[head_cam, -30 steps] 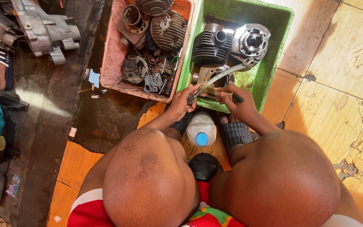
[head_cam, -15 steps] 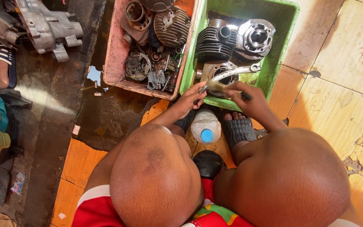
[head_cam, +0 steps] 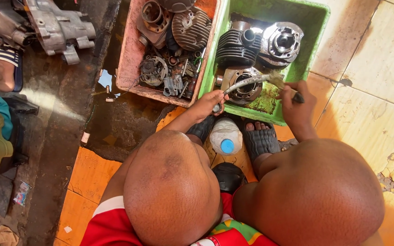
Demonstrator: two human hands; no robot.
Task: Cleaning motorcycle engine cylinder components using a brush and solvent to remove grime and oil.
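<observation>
Head view, looking straight down past two bare knees at a person crouched on a tiled floor (head_cam: 379,59).

The left hand (head_cam: 208,104) is closed around the lower end of a curved metal pipe (head_cam: 247,83). The pipe's long axis runs from that hand up and to the right, rising in a gentle arc, with its far end pointing toward the right hand. The pipe hangs over the near edge of a green plastic tub (head_cam: 318,27).

The right hand (head_cam: 297,107) is closed on the dark handle of a small brush (head_cam: 281,82). The brush slants from the hand up and to the left, and its pale bristles meet the pipe's upper end just left of the right hand's fingers.

Beyond both hands, inside the green tub, lie a black finned cylinder (head_cam: 235,45), a shiny round cylinder head (head_cam: 282,42) and, right under the pipe, a round grey engine part (head_cam: 242,89). Left of the left hand sits a pink tub (head_cam: 128,64) heaped with rusty engine parts. Farther left, a grey engine casing (head_cam: 58,27) rests on dark, oily ground.

Below the hands, between two black sandals, a plastic bottle with a blue cap (head_cam: 225,136) lies on the floor. At the far left edge is another person's foot in a striped sandal (head_cam: 1,64).
</observation>
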